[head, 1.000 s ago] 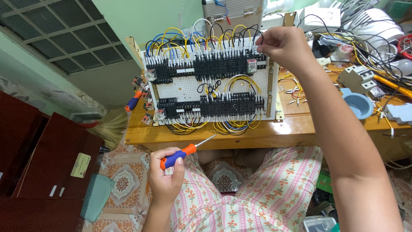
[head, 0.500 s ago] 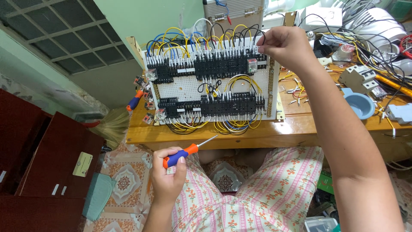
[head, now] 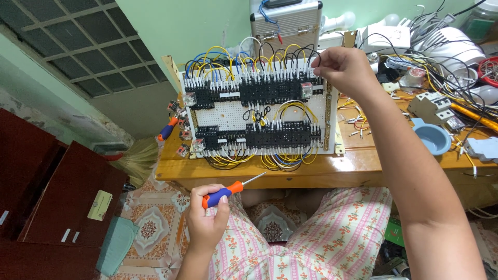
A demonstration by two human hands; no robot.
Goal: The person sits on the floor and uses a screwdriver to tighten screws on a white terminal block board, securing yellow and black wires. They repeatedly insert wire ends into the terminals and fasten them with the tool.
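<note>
Two hands work apart over a perforated wiring board (head: 236,115) at frame centre, leaning on the wooden bench (head: 363,168). Upper right, the right hand (head: 346,70) pinches a black wire (head: 313,53) at the top terminal row; tugging could loosen neighbouring leads. Lower centre, the left hand (head: 206,220) is clenched around a screwdriver (head: 232,189), whose tip might snag the dangling yellow loops.

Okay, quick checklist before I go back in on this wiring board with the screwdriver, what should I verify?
1. Screwdriver gripped in left hand: ok.
2. Tip clear of the wiring board: ok, it is held low over the lap.
3. Right hand holding a black wire at the board's top right: ok.
4. Wire end seated in its terminal: cannot tell.
5. Board steady on the wooden table: cannot tell.
</note>
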